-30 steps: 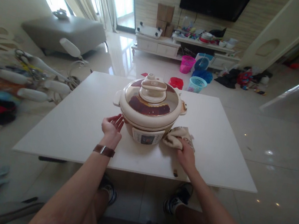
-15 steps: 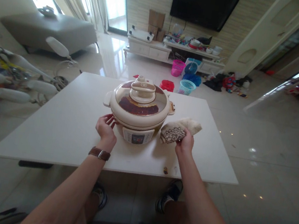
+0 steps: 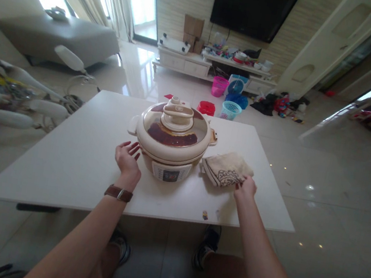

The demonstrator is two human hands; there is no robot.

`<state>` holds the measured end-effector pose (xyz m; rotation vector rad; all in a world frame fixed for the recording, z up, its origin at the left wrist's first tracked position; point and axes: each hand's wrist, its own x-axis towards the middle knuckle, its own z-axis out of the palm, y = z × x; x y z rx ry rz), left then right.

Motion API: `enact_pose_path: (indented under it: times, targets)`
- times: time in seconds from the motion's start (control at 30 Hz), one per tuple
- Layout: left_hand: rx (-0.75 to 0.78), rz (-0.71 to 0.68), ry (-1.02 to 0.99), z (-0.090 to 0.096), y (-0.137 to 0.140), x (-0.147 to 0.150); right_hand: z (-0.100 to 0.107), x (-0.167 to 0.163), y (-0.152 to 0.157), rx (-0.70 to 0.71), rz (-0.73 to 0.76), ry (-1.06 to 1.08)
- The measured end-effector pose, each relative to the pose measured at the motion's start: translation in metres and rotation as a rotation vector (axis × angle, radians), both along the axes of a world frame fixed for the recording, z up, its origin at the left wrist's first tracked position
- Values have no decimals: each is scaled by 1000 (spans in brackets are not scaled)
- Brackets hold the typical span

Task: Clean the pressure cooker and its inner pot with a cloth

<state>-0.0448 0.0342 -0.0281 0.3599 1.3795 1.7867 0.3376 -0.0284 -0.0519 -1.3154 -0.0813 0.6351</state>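
Observation:
A cream electric cooker [image 3: 148, 163] with a clear-topped lid [image 3: 175, 135] stands on the white table [image 3: 75, 150], its control panel facing me. Beside its left side is my left hand [image 3: 128, 160], empty, with the fingers apart and curved towards the pot. My right hand [image 3: 246, 187] pinches the near right corner of a folded beige cloth [image 3: 226, 166] with a dark scroll pattern. The cloth lies right of the cooker, close to the tabletop; whether all of it rests there I cannot tell.
A small sticker [image 3: 205, 215] is near the table's front edge. Beyond the table are a red stool [image 3: 206, 108], a light blue basket [image 3: 230, 110] and a pink basket [image 3: 219, 86]. White-padded metal frame parts [image 3: 48, 108] stand at the left.
The cloth has gone from bunched up to flatter and spread out, lower and slightly right. My right hand has shifted right to its corner. My left hand has drawn slightly away from the cooker.

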Motion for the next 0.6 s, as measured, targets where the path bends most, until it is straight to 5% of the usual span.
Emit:
enact_pose_path:
  times: [0.13, 0.43, 0.6]
  targets:
    - [0, 50, 40, -2, -2, 9, 3, 7, -8, -43, -124, -78]
    - [81, 87, 197, -7, -22, 37, 42, -87, 23, 172, 551, 211]
    - [142, 24, 295, -10, -56, 57, 54, -104, 36, 365, 628, 346]
